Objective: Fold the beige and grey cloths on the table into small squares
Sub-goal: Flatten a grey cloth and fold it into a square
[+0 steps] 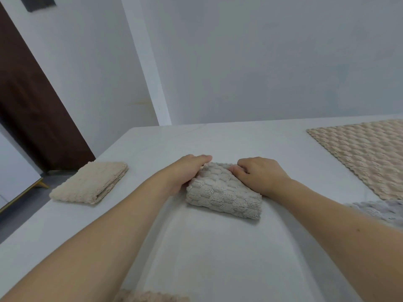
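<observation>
- A small folded grey cloth with a bumpy plush weave [224, 191] lies near the middle of the white desk [218, 258]; I take it as the landmark for everything else.
- The person's left hand [185, 173] rests on the cloth's far left corner, its fingers [201, 159] held together and curled down over the edge, gripping the fabric.
- The right hand [259, 174] sits on the cloth's far right corner, its fingers [237, 170] bent inward and pinched on the top layer.
- Both bare forearms reach in from the near edge of the desk, one on each side of the cloth.
- Well to the left of the grey cloth, close to the desk's left edge, a beige plush cloth folded into a thick square [90, 183] lies on its own.
- To the right and farther back, a large beige cloth with a ridged weave [368, 153] is spread flat and runs out of view.
- Just right of the grey cloth, beyond the right forearm, a rumpled pale grey cloth [379, 211] peeks in.
- At the near edge, below the landmark, a strip of beige fabric [150, 296] shows.
</observation>
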`<action>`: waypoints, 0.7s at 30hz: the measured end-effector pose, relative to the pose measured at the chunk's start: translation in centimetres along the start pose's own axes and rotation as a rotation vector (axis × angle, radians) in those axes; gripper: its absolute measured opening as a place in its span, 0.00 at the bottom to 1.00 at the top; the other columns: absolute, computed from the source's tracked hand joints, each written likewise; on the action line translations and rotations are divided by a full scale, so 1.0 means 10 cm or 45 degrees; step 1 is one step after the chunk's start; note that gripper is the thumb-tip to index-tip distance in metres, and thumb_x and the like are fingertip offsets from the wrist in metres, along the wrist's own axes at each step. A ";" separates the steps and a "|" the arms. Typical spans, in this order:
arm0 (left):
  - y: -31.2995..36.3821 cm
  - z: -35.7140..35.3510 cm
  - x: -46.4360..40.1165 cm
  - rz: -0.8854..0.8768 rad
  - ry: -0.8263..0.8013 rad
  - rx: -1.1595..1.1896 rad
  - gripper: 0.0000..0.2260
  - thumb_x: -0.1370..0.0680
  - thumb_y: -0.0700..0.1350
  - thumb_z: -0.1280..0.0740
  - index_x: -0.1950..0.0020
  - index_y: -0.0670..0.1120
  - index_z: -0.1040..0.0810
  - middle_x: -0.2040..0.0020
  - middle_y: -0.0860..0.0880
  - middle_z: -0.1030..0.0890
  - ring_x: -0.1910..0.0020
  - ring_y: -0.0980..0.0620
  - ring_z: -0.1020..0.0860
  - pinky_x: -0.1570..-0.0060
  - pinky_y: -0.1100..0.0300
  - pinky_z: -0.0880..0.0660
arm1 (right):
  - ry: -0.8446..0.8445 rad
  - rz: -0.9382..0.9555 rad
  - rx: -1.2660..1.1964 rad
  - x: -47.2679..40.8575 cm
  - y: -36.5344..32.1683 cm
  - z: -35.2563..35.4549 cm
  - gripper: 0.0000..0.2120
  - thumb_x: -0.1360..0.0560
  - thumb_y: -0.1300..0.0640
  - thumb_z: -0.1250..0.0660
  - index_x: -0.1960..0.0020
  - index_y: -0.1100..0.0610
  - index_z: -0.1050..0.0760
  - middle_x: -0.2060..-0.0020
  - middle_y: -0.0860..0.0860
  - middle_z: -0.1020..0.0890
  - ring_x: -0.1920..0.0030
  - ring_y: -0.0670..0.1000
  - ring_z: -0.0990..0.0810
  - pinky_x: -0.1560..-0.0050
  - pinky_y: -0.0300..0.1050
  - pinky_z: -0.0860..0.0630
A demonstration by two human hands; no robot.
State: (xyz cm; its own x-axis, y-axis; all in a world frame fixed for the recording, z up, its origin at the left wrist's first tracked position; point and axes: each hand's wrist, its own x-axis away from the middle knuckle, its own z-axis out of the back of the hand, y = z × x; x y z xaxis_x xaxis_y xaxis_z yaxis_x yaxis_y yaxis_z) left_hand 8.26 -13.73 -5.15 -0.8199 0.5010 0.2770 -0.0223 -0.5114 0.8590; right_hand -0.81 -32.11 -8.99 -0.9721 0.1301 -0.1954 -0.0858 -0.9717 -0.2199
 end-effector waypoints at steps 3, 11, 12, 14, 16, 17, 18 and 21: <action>-0.12 0.00 0.16 0.073 0.007 0.101 0.08 0.26 0.51 0.30 0.59 0.48 0.21 0.65 0.51 0.21 0.67 0.52 0.23 0.64 0.62 0.30 | 0.008 -0.006 -0.015 0.00 -0.01 0.00 0.23 0.19 0.39 0.51 0.66 0.53 0.35 0.68 0.45 0.27 0.60 0.51 0.28 0.60 0.47 0.35; -0.23 0.04 0.54 0.195 -0.032 0.133 0.09 0.30 0.48 0.25 0.54 0.45 0.15 0.57 0.49 0.14 0.54 0.48 0.18 0.52 0.56 0.23 | -0.005 -0.034 -0.016 0.00 -0.02 0.01 0.25 0.19 0.39 0.52 0.66 0.53 0.34 0.68 0.45 0.26 0.59 0.52 0.27 0.60 0.46 0.35; -0.24 0.04 0.56 0.213 -0.034 0.125 0.09 0.30 0.47 0.24 0.53 0.45 0.15 0.56 0.49 0.14 0.53 0.48 0.17 0.50 0.56 0.22 | -0.010 -0.036 -0.010 0.00 -0.02 0.02 0.25 0.19 0.39 0.52 0.66 0.53 0.34 0.68 0.45 0.27 0.59 0.51 0.27 0.59 0.46 0.35; -0.24 0.05 0.59 0.250 -0.052 0.166 0.11 0.31 0.48 0.24 0.52 0.45 0.14 0.54 0.48 0.14 0.51 0.48 0.17 0.46 0.56 0.22 | -0.014 -0.034 0.001 0.00 -0.02 0.02 0.24 0.19 0.39 0.53 0.65 0.53 0.34 0.67 0.45 0.27 0.59 0.51 0.28 0.59 0.46 0.35; -0.26 0.08 0.61 0.247 -0.076 0.244 0.17 0.37 0.52 0.22 0.52 0.45 0.14 0.52 0.48 0.14 0.52 0.48 0.22 0.47 0.56 0.25 | -0.009 -0.033 0.005 -0.01 -0.01 0.01 0.24 0.19 0.39 0.53 0.65 0.52 0.34 0.67 0.45 0.27 0.59 0.51 0.27 0.59 0.46 0.35; -0.26 0.10 0.61 0.236 -0.091 0.267 0.19 0.39 0.54 0.22 0.53 0.46 0.14 0.53 0.48 0.15 0.53 0.48 0.26 0.51 0.58 0.28 | -0.008 -0.034 0.008 -0.01 -0.01 0.01 0.24 0.19 0.39 0.53 0.65 0.52 0.34 0.66 0.45 0.27 0.59 0.51 0.27 0.59 0.46 0.35; -0.27 0.12 0.61 0.221 -0.113 0.273 0.19 0.38 0.54 0.23 0.52 0.46 0.14 0.53 0.49 0.15 0.53 0.49 0.28 0.54 0.59 0.32 | -0.010 -0.035 0.011 -0.01 0.00 0.01 0.24 0.19 0.39 0.54 0.65 0.52 0.34 0.66 0.45 0.26 0.59 0.51 0.27 0.59 0.46 0.35; -0.29 0.10 0.62 0.201 -0.122 0.090 0.14 0.29 0.52 0.25 0.50 0.43 0.15 0.53 0.47 0.14 0.55 0.49 0.20 0.50 0.57 0.26 | -0.011 -0.033 -0.001 -0.01 -0.01 0.00 0.25 0.19 0.39 0.54 0.64 0.53 0.33 0.66 0.46 0.26 0.59 0.51 0.28 0.58 0.46 0.34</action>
State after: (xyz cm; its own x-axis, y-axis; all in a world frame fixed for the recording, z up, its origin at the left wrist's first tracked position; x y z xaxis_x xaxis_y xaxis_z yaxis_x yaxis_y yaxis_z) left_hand 3.80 -8.40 -5.43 -0.7520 0.4842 0.4472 0.1449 -0.5405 0.8288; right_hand -0.67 -32.07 -8.91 -0.9713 0.1533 -0.1816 -0.1106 -0.9679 -0.2256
